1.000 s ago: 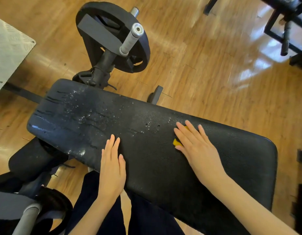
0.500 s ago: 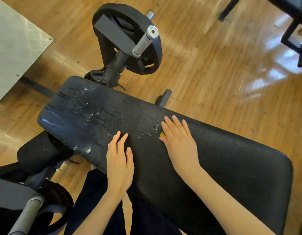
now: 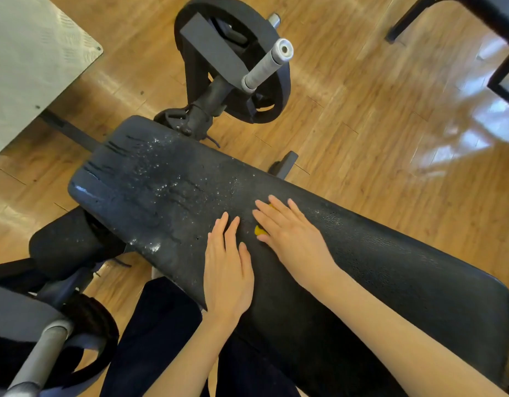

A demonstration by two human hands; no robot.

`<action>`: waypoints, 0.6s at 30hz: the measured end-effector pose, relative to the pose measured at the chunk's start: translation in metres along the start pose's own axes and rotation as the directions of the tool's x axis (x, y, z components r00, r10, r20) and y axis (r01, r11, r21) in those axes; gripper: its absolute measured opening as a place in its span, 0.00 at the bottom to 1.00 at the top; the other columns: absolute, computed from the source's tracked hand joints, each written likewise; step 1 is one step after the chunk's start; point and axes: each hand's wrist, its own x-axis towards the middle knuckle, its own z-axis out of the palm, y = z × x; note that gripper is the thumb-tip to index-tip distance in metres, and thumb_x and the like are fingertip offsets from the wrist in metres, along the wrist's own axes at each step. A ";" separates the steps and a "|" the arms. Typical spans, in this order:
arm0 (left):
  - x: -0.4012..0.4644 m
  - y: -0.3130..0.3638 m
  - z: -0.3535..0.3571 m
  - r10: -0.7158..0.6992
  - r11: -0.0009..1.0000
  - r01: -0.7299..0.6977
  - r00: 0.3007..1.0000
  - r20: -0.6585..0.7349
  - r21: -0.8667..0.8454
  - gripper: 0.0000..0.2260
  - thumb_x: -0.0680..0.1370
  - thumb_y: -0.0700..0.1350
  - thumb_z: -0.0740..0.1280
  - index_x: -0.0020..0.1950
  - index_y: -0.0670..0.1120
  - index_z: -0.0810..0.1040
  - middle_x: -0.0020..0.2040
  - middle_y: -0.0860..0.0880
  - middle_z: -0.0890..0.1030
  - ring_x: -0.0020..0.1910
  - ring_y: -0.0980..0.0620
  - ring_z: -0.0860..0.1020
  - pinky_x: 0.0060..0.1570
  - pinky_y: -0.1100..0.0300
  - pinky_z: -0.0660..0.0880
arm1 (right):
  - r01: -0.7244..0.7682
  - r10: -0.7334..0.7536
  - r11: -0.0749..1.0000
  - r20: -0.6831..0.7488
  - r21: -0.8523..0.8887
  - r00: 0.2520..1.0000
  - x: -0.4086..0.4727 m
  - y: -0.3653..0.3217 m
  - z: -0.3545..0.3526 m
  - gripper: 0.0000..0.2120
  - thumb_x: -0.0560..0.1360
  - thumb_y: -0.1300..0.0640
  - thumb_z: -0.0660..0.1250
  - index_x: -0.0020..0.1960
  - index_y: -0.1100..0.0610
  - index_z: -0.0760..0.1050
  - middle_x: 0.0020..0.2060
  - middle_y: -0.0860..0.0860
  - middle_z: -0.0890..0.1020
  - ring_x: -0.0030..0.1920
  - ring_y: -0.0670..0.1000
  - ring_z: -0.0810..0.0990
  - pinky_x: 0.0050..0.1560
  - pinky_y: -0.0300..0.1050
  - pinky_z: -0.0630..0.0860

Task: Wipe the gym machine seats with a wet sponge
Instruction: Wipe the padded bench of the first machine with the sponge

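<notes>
Both of my hands lay flat on the black padded seat [image 3: 362, 253], the right hand [image 3: 287, 230] pressing a yellow sponge [image 3: 259, 230] with straight fingers, the left hand [image 3: 227, 270] open beside it, droplets beading leftward; no readable writing showed.

On the black bench pad [image 3: 390, 282], the left hand [image 3: 227, 270] lies flat near the front edge, just beside the right hand [image 3: 287, 233] pressing the yellow sponge [image 3: 259, 230], so only a thin strip separates them. Toward the pad's wet far-left corner the surface is open. Beyond that corner a weight plate [image 3: 264, 90] and grey handle [image 3: 266, 68] stand in the way.
</notes>
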 end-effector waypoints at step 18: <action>0.000 -0.002 0.001 -0.092 0.987 0.095 0.995 0.035 -0.132 0.24 0.83 0.45 0.51 0.81 0.47 0.57 0.80 0.54 0.58 0.80 0.53 0.55 0.78 0.54 0.55 | 0.065 -0.078 0.992 0.128 0.104 0.989 0.035 -0.026 -0.003 0.23 0.82 0.48 0.57 0.75 0.53 0.62 0.76 0.50 0.61 0.77 0.51 0.53 0.73 0.48 0.40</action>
